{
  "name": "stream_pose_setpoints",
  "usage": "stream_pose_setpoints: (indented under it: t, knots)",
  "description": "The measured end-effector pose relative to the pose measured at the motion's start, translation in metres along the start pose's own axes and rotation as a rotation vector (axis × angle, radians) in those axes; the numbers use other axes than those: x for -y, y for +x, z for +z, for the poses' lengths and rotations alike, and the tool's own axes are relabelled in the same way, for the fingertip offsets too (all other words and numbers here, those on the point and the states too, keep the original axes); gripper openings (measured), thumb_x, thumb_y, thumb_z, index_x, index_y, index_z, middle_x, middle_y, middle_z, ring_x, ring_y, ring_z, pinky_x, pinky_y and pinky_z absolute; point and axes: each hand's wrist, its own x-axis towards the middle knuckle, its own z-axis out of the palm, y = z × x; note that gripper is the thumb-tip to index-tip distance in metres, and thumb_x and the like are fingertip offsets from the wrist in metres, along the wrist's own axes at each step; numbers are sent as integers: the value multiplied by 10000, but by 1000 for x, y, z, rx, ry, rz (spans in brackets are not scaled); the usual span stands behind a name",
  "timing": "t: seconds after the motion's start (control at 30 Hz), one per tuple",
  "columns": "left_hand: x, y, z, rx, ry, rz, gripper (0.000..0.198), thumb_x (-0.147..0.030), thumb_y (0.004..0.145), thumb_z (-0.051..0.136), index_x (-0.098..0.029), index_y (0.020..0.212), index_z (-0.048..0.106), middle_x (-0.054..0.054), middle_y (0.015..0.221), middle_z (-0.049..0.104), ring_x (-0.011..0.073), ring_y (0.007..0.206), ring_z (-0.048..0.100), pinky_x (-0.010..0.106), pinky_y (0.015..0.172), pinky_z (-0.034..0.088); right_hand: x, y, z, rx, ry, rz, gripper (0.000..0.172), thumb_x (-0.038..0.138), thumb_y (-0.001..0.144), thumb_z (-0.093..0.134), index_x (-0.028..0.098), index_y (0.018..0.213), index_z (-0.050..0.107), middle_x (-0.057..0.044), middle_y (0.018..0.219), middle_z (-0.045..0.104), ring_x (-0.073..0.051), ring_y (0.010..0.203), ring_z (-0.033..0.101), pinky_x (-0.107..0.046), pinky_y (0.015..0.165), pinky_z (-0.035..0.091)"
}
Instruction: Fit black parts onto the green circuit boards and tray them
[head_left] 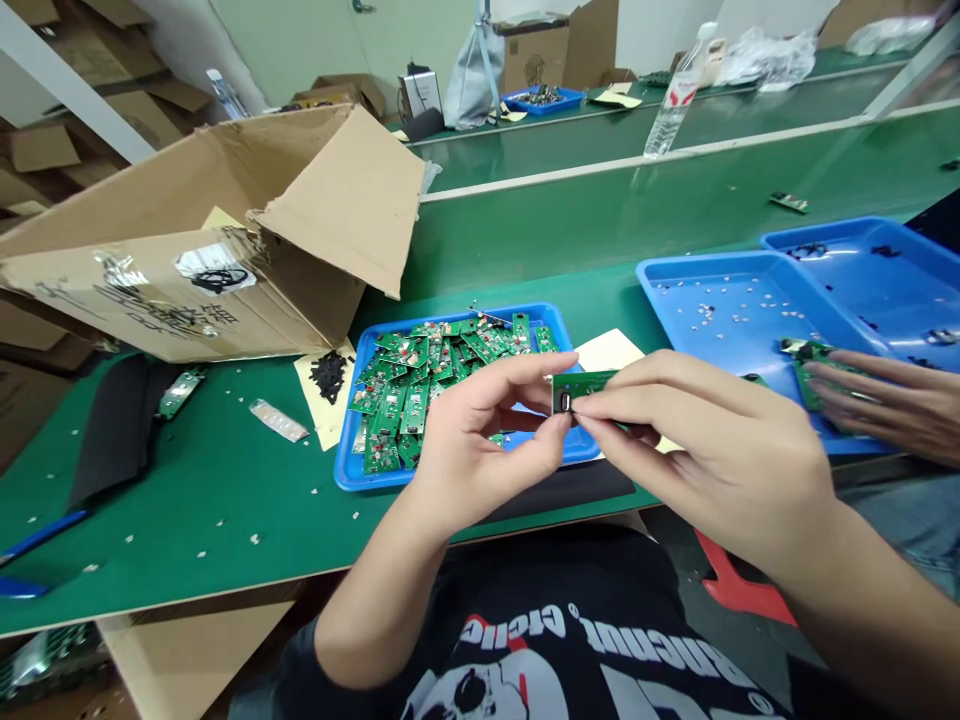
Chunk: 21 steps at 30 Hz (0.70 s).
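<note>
Between my two hands is a small green circuit board (579, 384), raised above the front edge of the bench. The thumb and fingers of my left hand (495, 430) pinch its left end. My right hand (697, 440) grips the right part, its thumb and fingertip beside a small metal-rimmed connector (566, 401) on the board. Fingers cover much of the board's right side. Just behind my left hand, a blue tray (352, 455) holds a heap of similar green boards (412, 400).
An open cardboard box (150, 300) stands at the left. Small black parts (328, 376) lie on yellow paper (319, 415). At the right, another person's hand (892, 400) is over boards by a blue tray (720, 275). A water bottle (675, 100) stands on the ledge behind.
</note>
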Motion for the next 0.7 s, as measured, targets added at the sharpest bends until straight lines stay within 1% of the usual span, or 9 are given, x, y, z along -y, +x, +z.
stream_pose_setpoints:
  t: [0.07,0.17,0.23,0.33,0.43,0.47,0.57,0.67,0.7]
  knots:
    - [-1,0,4,-45,119,47,300,-75,771,657,-174,1051,694,6,782,672,85,683,636,158,634,588,0,0,3,-21,-86,-26,82,89,887,593,166,881,621,-44,807,666,-113,726,624,-233,647,513]
    - [-1,0,11,-93,306,141,211,-84,763,643,-154,952,704,19,772,701,86,649,641,166,613,590,1,-1,10,-41,-201,-67,106,92,882,585,165,810,613,-45,740,661,-135,680,616,-259,609,502]
    - [-1,2,15,-116,350,155,175,-85,767,628,-150,912,703,26,778,721,86,639,654,167,606,591,1,-1,15,-65,-261,-64,161,94,879,580,169,738,594,-35,675,636,-136,625,594,-264,561,477]
    - [-2,4,17,-132,327,135,159,-73,759,612,-142,870,702,29,782,734,87,633,668,165,609,586,-3,0,17,-122,-367,-22,200,89,872,570,166,688,578,-26,636,606,-118,565,540,-259,500,422]
    - [-3,4,15,-75,304,96,165,-59,742,601,-145,841,701,17,745,717,89,612,655,172,596,576,-10,3,6,-248,-432,104,149,79,844,581,152,717,609,-31,646,597,-125,606,538,-272,535,412]
    - [-2,3,15,-49,284,66,162,-66,749,605,-146,851,701,16,743,711,91,618,652,176,594,573,-12,4,0,-259,-369,176,113,86,839,595,152,754,632,-28,664,604,-129,635,547,-281,567,422]
    - [8,6,15,1,191,-38,101,-142,777,660,-144,875,686,17,737,689,96,629,635,182,571,555,-17,2,-15,-373,-157,328,62,128,831,637,178,815,670,-16,726,631,-126,664,563,-293,569,424]
    - [27,18,26,20,192,-93,61,-158,782,650,-148,840,663,2,696,657,99,606,603,204,572,534,-25,-11,-23,-606,-86,488,56,147,817,654,177,841,694,-9,712,627,-106,582,567,-271,482,401]
    - [34,24,33,62,232,-104,69,-143,790,618,-149,843,661,1,692,653,103,606,597,220,590,531,-29,-18,-25,-710,-44,514,65,132,802,660,171,831,704,1,660,601,-93,517,539,-261,441,379]
